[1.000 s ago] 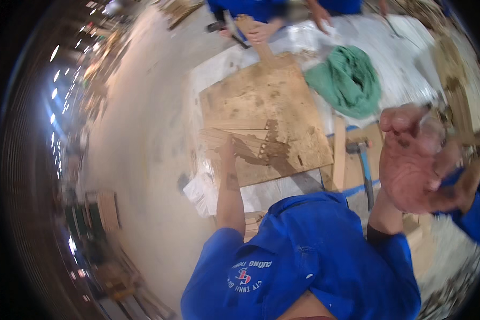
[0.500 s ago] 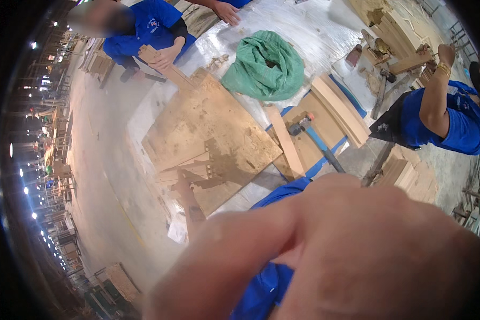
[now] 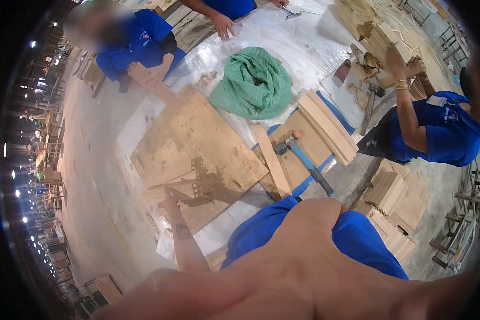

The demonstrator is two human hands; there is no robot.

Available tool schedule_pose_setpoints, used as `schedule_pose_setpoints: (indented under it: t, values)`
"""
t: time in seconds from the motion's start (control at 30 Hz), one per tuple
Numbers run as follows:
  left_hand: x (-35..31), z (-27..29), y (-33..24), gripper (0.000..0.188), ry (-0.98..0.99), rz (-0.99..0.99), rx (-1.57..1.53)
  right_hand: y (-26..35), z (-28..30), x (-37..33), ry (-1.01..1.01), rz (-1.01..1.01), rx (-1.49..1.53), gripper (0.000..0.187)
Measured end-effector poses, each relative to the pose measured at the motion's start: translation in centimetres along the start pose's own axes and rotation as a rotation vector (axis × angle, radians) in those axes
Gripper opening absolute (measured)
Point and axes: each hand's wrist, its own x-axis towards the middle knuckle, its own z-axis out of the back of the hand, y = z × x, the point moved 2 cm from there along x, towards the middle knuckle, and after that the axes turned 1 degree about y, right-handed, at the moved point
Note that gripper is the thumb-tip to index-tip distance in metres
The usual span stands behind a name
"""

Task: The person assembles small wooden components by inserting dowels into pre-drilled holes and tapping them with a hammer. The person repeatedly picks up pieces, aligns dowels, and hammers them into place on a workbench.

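My left hand [image 3: 172, 204] is at the near left of the plywood board [image 3: 197, 128], its fingers closed at the edge of some notched wooden pieces [image 3: 173, 184] lying there. Its shadow hides part of their toothed ends. Very close to the camera, my right hand [image 3: 282, 266] fills the bottom of the view; its fingers are not clearly visible, so whether it holds anything does not show. Right of the board lie a narrow wooden strip [image 3: 272, 160] and a hammer [image 3: 306, 162] with a blue and black handle.
A green woven sack [image 3: 253, 85] stands on the plastic-covered table [image 3: 304, 48]. Long wooden slats [image 3: 328, 128] lie to the right, with another hammer [image 3: 370, 106] beyond. Co-workers in blue stand far left, at the back and right. Wood stacks [image 3: 392, 192] lie at right.
My right hand has dropped lower in the view, uncovering more of my blue clothing. The view has shifted slightly. The co-worker on the right has moved a raised hand toward a wooden piece.
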Motion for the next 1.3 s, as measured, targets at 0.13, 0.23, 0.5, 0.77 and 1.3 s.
schedule_pose_setpoints:
  t: [0.13, 0.23, 0.5, 0.77, 1.3]
  values:
    - [-0.1, -0.1, 0.1, 0.08, -0.003, -0.006, 0.003, 0.0, -0.2, 0.1, -0.005, 0.0, 0.001, 0.05]
    - [0.0, 0.1, 0.2, 0.08, -0.009, -0.014, 0.011, -0.2, -0.5, 0.3, -0.002, 0.003, 0.004, 0.051]
    - [0.1, -0.5, 0.3, 0.08, -0.014, -0.022, 0.01, -0.5, -0.5, 0.3, -0.013, 0.006, 0.003, 0.055]
    - [0.6, -0.5, 0.6, 0.08, -0.021, -0.03, 0.026, -0.9, -1.2, -0.1, -0.02, 0.002, 0.021, 0.059]
    - [0.8, -0.9, 0.4, 0.083, 0.178, -0.12, -0.008, -0.7, -1.7, 0.1, -0.038, 0.008, 0.04, 0.066]
